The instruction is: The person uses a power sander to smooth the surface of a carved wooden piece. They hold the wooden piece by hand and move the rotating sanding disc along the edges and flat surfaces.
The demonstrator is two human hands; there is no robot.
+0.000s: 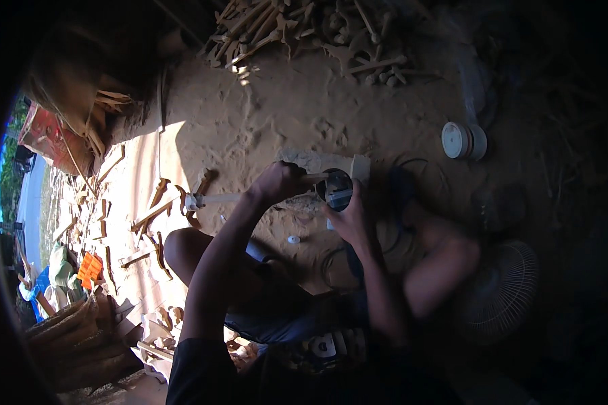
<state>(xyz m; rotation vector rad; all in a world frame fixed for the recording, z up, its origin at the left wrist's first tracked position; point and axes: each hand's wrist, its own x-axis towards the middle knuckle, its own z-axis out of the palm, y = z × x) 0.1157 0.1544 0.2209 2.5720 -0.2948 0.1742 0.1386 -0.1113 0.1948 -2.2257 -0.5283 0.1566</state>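
My left hand (278, 183) is closed round a pale wooden stick (313, 178), which points right. The stick's right end meets a dark round object (338, 190) with a greyish inner part; its kind is too dim to tell. My right hand (351, 219) grips this round object from below and the right. Just beyond both hands, a pale upright block (360, 169) stands at the end of a flat, dusty slab (311, 160). A light rod (221, 198) shows left of my left forearm, with a whitish piece (193, 202) at its end.
Carved wooden pieces (157, 208) lie in sunlight at left. More wood is heaped (270, 27) at the far side. A white tub (457, 140) stands at right, above a wire fan guard (510, 290). A small white object (294, 239) lies on the sandy floor near my legs.
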